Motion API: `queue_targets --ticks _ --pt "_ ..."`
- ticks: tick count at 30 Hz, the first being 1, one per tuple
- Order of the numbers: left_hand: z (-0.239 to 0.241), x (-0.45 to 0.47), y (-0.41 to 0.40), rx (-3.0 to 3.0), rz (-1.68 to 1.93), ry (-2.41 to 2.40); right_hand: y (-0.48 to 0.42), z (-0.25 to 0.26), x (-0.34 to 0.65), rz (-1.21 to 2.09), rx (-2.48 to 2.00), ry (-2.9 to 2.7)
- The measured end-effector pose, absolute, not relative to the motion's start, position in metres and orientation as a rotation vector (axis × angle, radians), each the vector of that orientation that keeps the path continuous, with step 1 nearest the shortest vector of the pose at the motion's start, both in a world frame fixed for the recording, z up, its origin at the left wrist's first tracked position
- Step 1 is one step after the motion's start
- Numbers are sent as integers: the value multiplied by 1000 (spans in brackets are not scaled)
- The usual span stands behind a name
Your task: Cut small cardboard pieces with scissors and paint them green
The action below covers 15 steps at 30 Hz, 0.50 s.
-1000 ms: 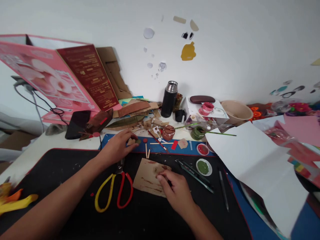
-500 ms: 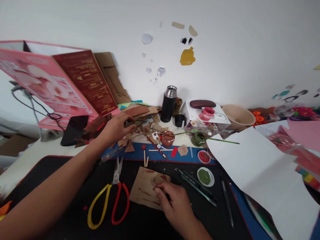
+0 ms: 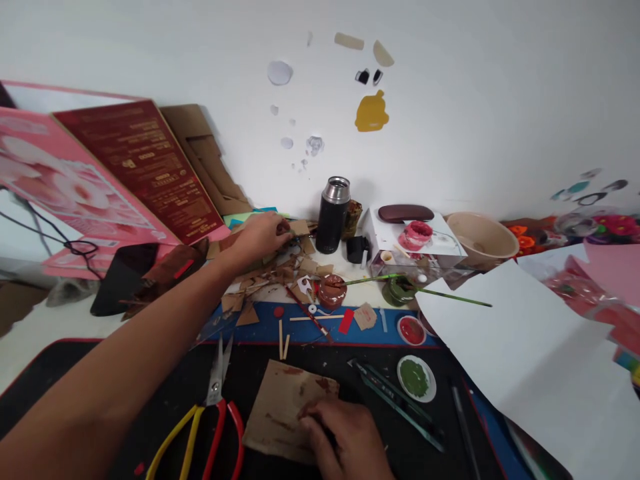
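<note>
My left hand [image 3: 263, 235] reaches far forward into a heap of brown cardboard scraps [image 3: 280, 267] near the wall, its fingers curled around something small I cannot make out. My right hand [image 3: 340, 440] rests at the bottom of the view, fingers curled and pressing on a brown cardboard piece [image 3: 285, 410] with red-brown paint marks, on the black mat [image 3: 100, 347]. Scissors [image 3: 210, 413] with yellow and red handles lie to the left of that piece.
A black flask [image 3: 334, 215], brown paint pot [image 3: 333, 291], green paint pot [image 3: 399, 291], red dish [image 3: 413, 330] and green dish [image 3: 416, 378] stand behind the cardboard. Big white paper [image 3: 525, 347] covers the right. Pink and red boxes [image 3: 100, 173] lean at left. Pens [image 3: 395, 393] lie nearby.
My left hand has moved away from the blue strip, further back and up into the cardboard scraps by the wall. The view has shifted down; my right hand stays on the cardboard piece.
</note>
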State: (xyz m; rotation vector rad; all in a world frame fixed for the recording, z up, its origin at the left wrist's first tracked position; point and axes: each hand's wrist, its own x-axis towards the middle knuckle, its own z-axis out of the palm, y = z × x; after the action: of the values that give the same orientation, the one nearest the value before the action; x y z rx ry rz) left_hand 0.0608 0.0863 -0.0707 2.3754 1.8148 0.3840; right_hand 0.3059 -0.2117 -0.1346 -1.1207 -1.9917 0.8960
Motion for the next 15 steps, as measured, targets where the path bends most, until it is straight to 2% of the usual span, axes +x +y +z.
queue_targets --ticks 15 --pt "-85 61 97 2477 390 1786 -215 -145 303 872 -1146 -2013"
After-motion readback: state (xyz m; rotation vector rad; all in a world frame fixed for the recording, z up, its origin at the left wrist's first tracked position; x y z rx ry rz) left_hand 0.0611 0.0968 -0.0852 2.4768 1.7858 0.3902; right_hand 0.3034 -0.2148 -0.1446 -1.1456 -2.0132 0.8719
